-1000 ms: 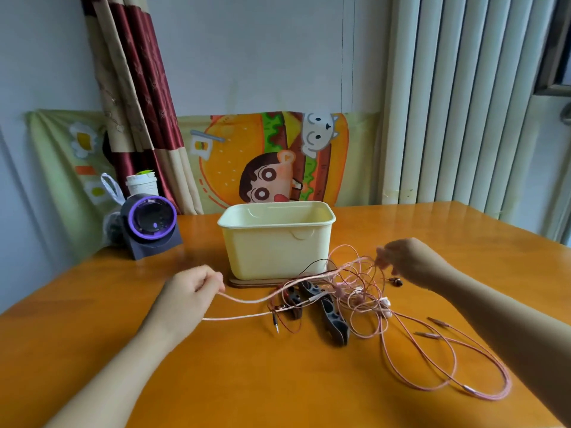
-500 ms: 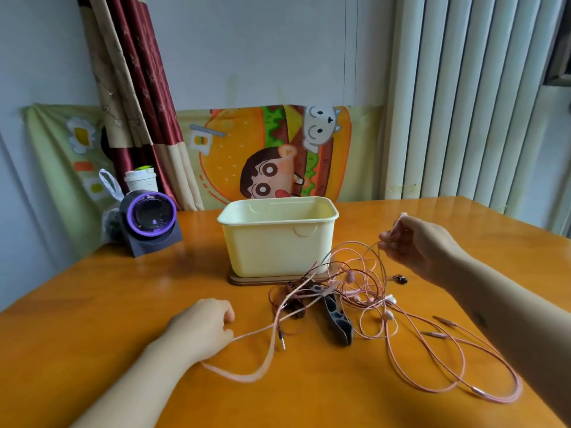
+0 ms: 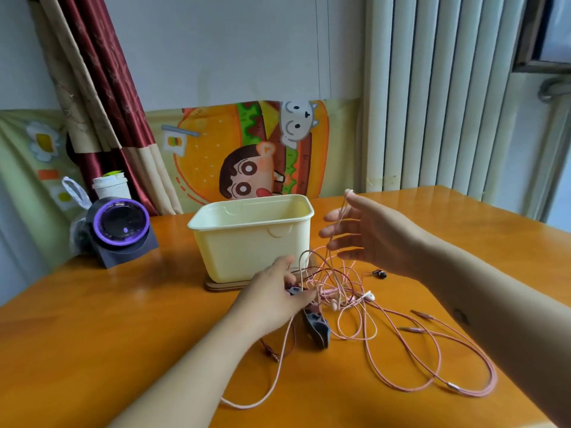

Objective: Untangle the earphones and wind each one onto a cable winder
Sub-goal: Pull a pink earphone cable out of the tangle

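Left hand has advanced from 7 o'clock onto the cable tangle; right hand has lifted higher, its fingers now spread.
Obscured items: the left fingertips cover the knot's 9 o'clock side, so it cannot be determined whether they pinch a strand or merely press; the cable winder is partly covered by that hand and by cords. Left palm faces down, with the forearm entering from 7 o'clock. Right hand is held above the table at 1 o'clock of the knot, fingers straight and apart, with one strand of the pink earphones hooked over its uppermost digit. Remaining pink loops trail to 4 o'clock. A dark red cable lies at 7 o'clock. The yellow bin stands at 11 o'clock.
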Demonstrator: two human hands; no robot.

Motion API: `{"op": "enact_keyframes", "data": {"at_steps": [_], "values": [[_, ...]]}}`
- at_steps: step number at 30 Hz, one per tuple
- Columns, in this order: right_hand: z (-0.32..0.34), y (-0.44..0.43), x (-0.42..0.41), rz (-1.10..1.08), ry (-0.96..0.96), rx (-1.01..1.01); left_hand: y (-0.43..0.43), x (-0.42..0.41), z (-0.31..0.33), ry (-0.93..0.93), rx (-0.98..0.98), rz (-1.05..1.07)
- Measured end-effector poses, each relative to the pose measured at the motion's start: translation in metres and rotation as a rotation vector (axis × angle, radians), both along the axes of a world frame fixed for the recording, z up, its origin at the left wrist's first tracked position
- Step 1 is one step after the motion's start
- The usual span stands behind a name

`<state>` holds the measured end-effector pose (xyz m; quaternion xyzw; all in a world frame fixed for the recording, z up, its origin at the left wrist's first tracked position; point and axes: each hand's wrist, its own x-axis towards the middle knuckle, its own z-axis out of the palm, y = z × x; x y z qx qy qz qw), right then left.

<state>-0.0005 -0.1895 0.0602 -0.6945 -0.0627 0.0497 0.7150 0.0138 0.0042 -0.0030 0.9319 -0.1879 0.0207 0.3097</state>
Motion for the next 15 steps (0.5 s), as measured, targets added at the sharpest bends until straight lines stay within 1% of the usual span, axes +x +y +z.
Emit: {"op": "enact_keyframes", "data": {"at_steps": [7, 11, 13, 15], "values": [[-0.009, -0.020, -0.001, -0.039, 0.094, 0.099, 0.009, 0.012, -0.014, 0.115, -0.086, 0.021], [-0.015, -0.018, 0.000, 0.003, 0.126, 0.115, 0.006, 0.017, -0.017, 0.154, -0.048, 0.008], [-0.018, -0.018, 0.001, 0.003, 0.128, 0.110, 0.002, 0.016, -0.020, 0.191, -0.015, -0.016], [-0.020, -0.020, 0.002, -0.017, 0.132, 0.118, -0.001, 0.016, -0.022, 0.189, 0.023, -0.025]]}}
